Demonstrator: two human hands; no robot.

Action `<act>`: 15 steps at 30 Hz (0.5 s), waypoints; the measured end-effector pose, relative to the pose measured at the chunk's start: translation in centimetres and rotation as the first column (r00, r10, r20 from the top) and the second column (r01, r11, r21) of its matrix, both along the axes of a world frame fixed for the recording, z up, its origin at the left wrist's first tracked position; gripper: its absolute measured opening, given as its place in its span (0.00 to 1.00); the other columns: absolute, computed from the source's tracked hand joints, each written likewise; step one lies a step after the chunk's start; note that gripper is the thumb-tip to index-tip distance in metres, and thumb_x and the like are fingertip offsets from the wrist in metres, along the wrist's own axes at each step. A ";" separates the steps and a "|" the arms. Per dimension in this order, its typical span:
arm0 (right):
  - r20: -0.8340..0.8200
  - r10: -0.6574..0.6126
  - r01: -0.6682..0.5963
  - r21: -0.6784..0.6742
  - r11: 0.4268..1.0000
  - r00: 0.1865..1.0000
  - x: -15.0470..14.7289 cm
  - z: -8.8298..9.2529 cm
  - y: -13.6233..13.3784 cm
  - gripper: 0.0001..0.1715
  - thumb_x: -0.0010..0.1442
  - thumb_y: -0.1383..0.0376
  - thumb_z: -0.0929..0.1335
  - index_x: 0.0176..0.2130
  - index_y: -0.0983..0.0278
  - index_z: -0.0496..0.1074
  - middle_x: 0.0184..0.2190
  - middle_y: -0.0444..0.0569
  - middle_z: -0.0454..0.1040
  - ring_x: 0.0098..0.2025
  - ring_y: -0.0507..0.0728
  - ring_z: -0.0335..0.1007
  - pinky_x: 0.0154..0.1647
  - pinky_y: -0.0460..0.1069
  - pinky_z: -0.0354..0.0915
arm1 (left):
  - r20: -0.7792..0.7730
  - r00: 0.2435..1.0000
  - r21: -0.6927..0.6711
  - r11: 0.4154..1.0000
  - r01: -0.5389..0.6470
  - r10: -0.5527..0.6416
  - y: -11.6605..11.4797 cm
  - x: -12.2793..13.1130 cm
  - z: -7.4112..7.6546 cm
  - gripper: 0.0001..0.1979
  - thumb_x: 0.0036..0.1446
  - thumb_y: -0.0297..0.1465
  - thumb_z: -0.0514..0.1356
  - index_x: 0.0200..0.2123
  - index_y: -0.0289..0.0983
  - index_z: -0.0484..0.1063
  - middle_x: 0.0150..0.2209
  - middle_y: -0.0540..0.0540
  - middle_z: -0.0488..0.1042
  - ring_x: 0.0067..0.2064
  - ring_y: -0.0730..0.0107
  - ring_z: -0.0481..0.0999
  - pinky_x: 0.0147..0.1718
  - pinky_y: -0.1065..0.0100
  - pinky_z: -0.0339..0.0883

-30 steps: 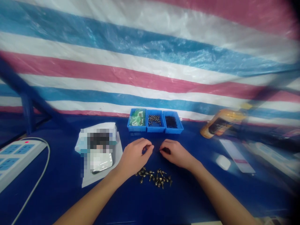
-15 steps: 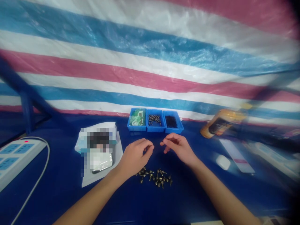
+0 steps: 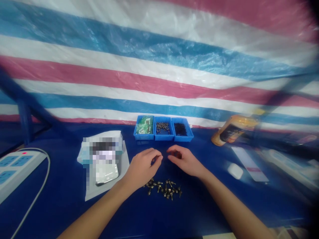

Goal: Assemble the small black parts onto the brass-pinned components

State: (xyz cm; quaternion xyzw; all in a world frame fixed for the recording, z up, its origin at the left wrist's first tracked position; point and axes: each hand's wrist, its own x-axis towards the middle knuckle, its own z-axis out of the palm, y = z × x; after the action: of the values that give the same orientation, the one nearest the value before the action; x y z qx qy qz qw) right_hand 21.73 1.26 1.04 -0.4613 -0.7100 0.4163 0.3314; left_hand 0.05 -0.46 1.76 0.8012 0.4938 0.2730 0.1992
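Observation:
My left hand [image 3: 146, 164] is closed in a pinch, thumb and forefinger pressed together; whatever sits between them is too small or hidden to name. Facing it across a small gap, my right hand [image 3: 185, 161] has its thumb and fingers apart, with nothing visible in them. On the blue table, below and between both hands, lies a loose pile of small brass-coloured metal fittings with thin stems [image 3: 169, 191]. Beyond the hands stand three blue bins: the left bin [image 3: 144, 137] holds green-and-white packets, the middle bin [image 3: 163, 137] small metal parts, the right bin [image 3: 184, 138] fine black pieces.
To the left are a phone [image 3: 109, 176] on white paper [image 3: 93, 194], a plastic bag [image 3: 116, 135] and a power strip [image 3: 23, 166] with a white cable. On the right are a bottle [image 3: 231, 129], a white earbud case [image 3: 235, 171] and a pale flat box [image 3: 249, 164]. A striped sheet hangs behind.
The fingers of my right hand have spread, and the small dark piece at their tips no longer shows. My left hand keeps its pinch. The view has shifted slightly.

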 end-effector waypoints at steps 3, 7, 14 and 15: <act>0.160 0.292 -0.280 -0.094 0.955 0.943 1.2 1.4 -0.8 0.09 0.60 0.62 0.69 0.40 0.61 0.77 0.28 0.42 0.74 0.26 0.50 0.65 0.29 0.45 0.61 | 0.011 1.000 0.014 1.000 -0.009 0.009 0.0 0.0 0.1 0.11 0.66 0.34 0.52 0.36 0.42 0.73 0.33 0.51 0.74 0.35 0.69 0.73 0.35 0.68 0.63; 0.228 0.493 -0.427 -0.284 0.858 0.840 2.6 2.1 -1.3 0.22 0.51 0.59 0.76 0.46 0.59 0.78 0.23 0.39 0.73 0.21 0.49 0.64 0.20 0.42 0.55 | 0.022 1.000 0.014 1.000 -0.004 0.003 -0.1 0.0 0.2 0.11 0.66 0.34 0.52 0.35 0.41 0.74 0.32 0.50 0.74 0.33 0.69 0.72 0.33 0.68 0.63; 0.316 0.459 -0.441 -0.131 0.888 0.830 1.8 1.4 -1.3 0.13 0.54 0.60 0.74 0.42 0.58 0.80 0.20 0.38 0.72 0.22 0.50 0.66 0.23 0.43 0.55 | 0.015 1.000 0.005 1.000 0.003 -0.003 0.0 0.1 -0.1 0.11 0.66 0.34 0.52 0.36 0.42 0.73 0.34 0.50 0.75 0.35 0.68 0.73 0.35 0.67 0.64; 0.325 0.454 -0.445 -0.105 0.889 0.830 1.6 1.3 -1.3 0.12 0.54 0.61 0.74 0.41 0.58 0.80 0.20 0.38 0.71 0.21 0.49 0.66 0.24 0.43 0.55 | 0.011 1.000 0.001 1.000 0.002 -0.002 0.0 0.1 -0.1 0.11 0.66 0.34 0.52 0.36 0.42 0.73 0.34 0.50 0.75 0.35 0.68 0.73 0.35 0.67 0.64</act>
State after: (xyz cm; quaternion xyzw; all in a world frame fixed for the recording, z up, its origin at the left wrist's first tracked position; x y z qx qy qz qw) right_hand 23.35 -0.02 2.36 -0.3504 -0.8396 0.4050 0.0907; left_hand 0.15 -0.45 1.68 0.8004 0.4915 0.2776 0.2018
